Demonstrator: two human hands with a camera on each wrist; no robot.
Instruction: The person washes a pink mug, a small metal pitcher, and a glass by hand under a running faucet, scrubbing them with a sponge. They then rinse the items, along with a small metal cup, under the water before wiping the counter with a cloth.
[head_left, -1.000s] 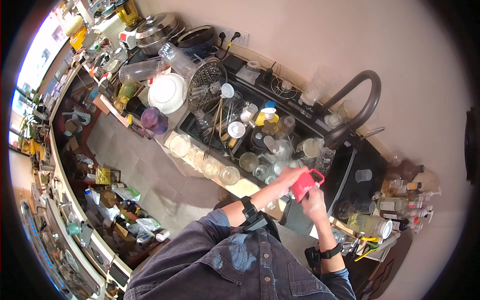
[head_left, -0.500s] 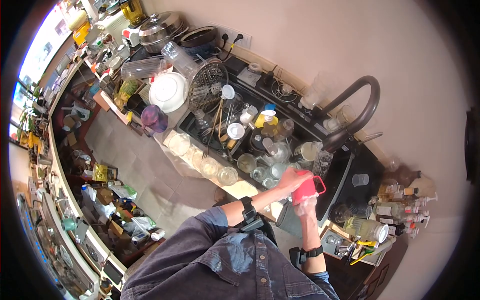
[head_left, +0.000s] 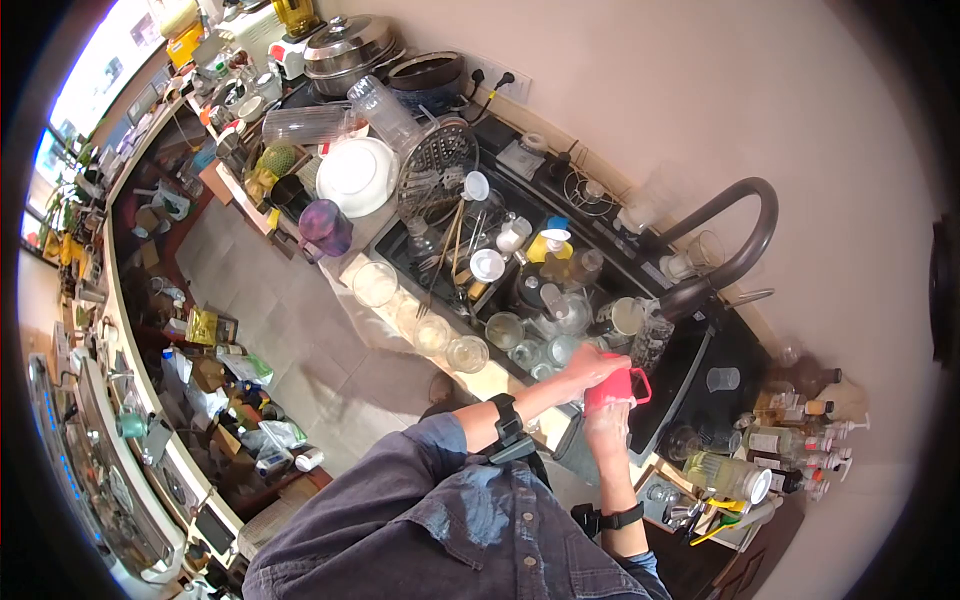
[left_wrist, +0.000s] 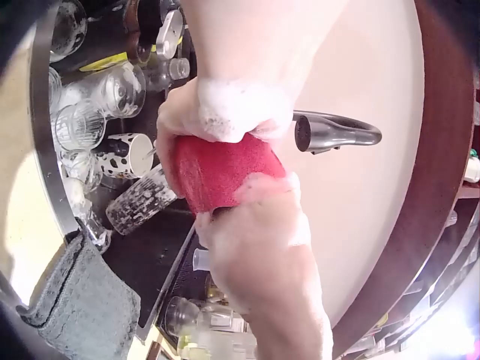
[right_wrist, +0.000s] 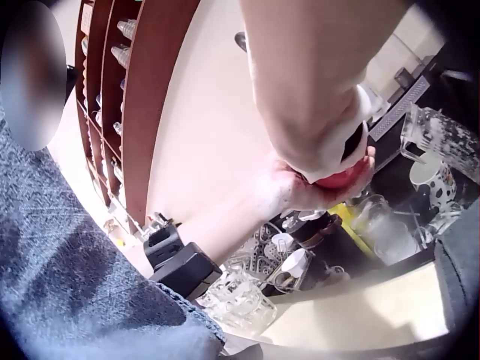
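Two hands meet on one red mug (head_left: 612,388), held in the air above the front edge of the black sink (head_left: 700,385). Your left hand (head_left: 585,366) curls over its top and your right hand (head_left: 607,420) grips it from below, both white with soap foam. From the left wrist view the mug's wall (left_wrist: 217,171) looks matt and slightly grainy, with suds (left_wrist: 240,111) lying thick on the knuckles above it; its thin loop handle (head_left: 640,385) points toward the sink. No writing shows on it.

Just beside the mug a ribbed clear glass (left_wrist: 141,199) lies tilted, and next to that stands a white cup with black spots (left_wrist: 127,154). Rounded clear glasses (head_left: 440,335) line the pale worktop (head_left: 495,378) edge to the left. A folded grey cloth (left_wrist: 79,304) hangs over that edge. The curved dark matt tap (head_left: 735,245) arches over the sink. Farther left sit a white bowl (head_left: 355,175), a round metal strainer (head_left: 435,165) and a shiny steel pot lid (head_left: 350,40). Right of the sink stand bottles (head_left: 790,435) whose labels are too small to read.
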